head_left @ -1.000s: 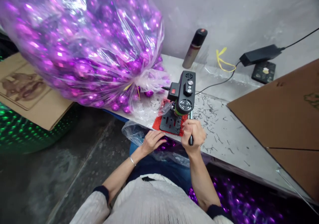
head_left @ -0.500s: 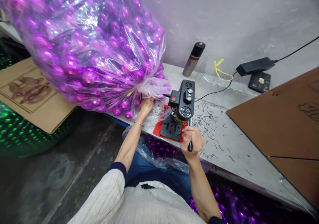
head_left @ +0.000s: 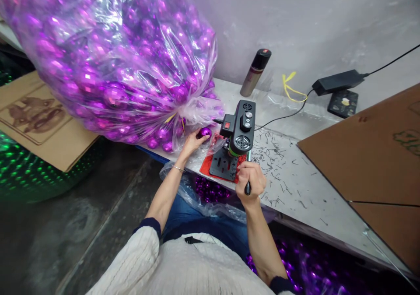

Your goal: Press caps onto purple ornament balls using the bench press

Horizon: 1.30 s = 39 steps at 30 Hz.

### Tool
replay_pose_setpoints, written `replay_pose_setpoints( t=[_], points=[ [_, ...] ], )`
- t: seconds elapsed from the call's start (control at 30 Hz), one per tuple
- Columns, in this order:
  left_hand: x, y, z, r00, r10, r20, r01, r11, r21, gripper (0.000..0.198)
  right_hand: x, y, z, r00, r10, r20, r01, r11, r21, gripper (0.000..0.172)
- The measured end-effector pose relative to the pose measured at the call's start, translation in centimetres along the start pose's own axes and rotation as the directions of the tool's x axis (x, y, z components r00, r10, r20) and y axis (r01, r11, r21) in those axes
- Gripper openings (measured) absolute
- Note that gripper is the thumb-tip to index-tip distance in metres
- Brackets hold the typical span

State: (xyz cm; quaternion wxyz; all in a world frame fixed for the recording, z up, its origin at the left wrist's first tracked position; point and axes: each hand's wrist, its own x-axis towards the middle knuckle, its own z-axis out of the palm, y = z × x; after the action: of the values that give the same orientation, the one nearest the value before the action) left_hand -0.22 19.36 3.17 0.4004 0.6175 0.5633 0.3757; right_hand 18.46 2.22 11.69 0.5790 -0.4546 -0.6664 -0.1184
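A purple shiny ball (head_left: 205, 132) is held between the fingers and thumb of my left hand (head_left: 193, 143), just left of a black machine (head_left: 244, 126) with a red switch. My right hand (head_left: 251, 179) is wrapped round the machine's lever handle (head_left: 247, 188). The machine's slotted black base (head_left: 223, 165) rests on a red sheet (head_left: 206, 166). Beyond my left hand, a big clear plastic bag (head_left: 131, 67) full of purple balls lies with its gathered mouth toward the machine.
Small dark pins litter the white table (head_left: 308, 185). At the back stand a spray can (head_left: 254, 74), a yellow ribbon (head_left: 292, 91) and a black power adapter (head_left: 339, 83). Cardboard (head_left: 367, 155) stands at the right; more cardboard (head_left: 42, 120) is at the left.
My left hand has come out from the bag's mouth with a purple ball and moved slightly toward the machine. My right hand stays on the handle.
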Motion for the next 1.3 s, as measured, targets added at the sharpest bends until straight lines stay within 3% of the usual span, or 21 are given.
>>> replay_pose_setpoints(
  t=[0.17, 0.3, 0.4, 0.5, 0.6, 0.73, 0.87, 0.97, 1.3],
  points=[
    [-1.4, 0.6, -0.5, 0.994, -0.101, -0.034, 0.087, 0.957, -0.276, 0.061, 0.0, 0.0, -0.1, 1.000, -0.009, 0.019, 0.010, 1.000, -0.014, 0.021],
    [-6.0, 0.9, -1.0, 0.996, -0.069, 0.063, 0.092, 0.858, -0.506, 0.061, 0.5, -0.2, -0.3, 0.999, -0.020, 0.025, 0.021, 0.999, -0.024, 0.022],
    [-9.8, 1.0, -0.1, 0.988, -0.035, 0.152, 0.114, 0.828, -0.549, 0.061, 1.4, -0.4, -0.5, 1.000, -0.020, 0.020, 0.020, 0.999, -0.027, 0.023],
    [-12.0, 1.0, 1.9, 0.981, -0.078, 0.179, 0.167, 0.814, -0.557, 0.057, 2.6, -0.5, -0.8, 0.999, 0.018, 0.030, -0.017, 0.999, -0.039, 0.025],
    [-12.2, 0.9, 3.7, 0.991, -0.059, 0.124, 0.113, 0.860, -0.497, 0.059, 3.5, -0.5, -1.0, 0.998, 0.048, 0.042, -0.046, 0.998, -0.036, 0.025],
    [-11.5, 1.5, 4.7, 0.991, 0.123, 0.055, -0.103, 0.954, -0.282, 0.057, 3.7, -0.5, -1.1, 0.999, 0.041, 0.029, -0.040, 0.999, -0.026, 0.026],
    [-11.3, 2.3, 4.6, 0.964, 0.249, 0.092, -0.250, 0.968, 0.002, 0.051, 3.4, -0.6, -1.1, 0.999, 0.021, 0.038, -0.020, 0.999, -0.045, 0.024],
    [-11.4, 2.7, 4.3, 0.949, 0.287, 0.128, -0.302, 0.945, 0.123, 0.051, 3.2, -0.5, -1.2, 0.999, -0.003, 0.047, 0.005, 0.999, -0.040, 0.023],
    [-11.1, 1.0, 6.0, 0.897, 0.428, 0.107, -0.440, 0.889, 0.125, 0.066, 2.6, -0.6, -1.4, 0.997, 0.012, 0.074, -0.008, 0.999, -0.046, 0.021]
  ],
)
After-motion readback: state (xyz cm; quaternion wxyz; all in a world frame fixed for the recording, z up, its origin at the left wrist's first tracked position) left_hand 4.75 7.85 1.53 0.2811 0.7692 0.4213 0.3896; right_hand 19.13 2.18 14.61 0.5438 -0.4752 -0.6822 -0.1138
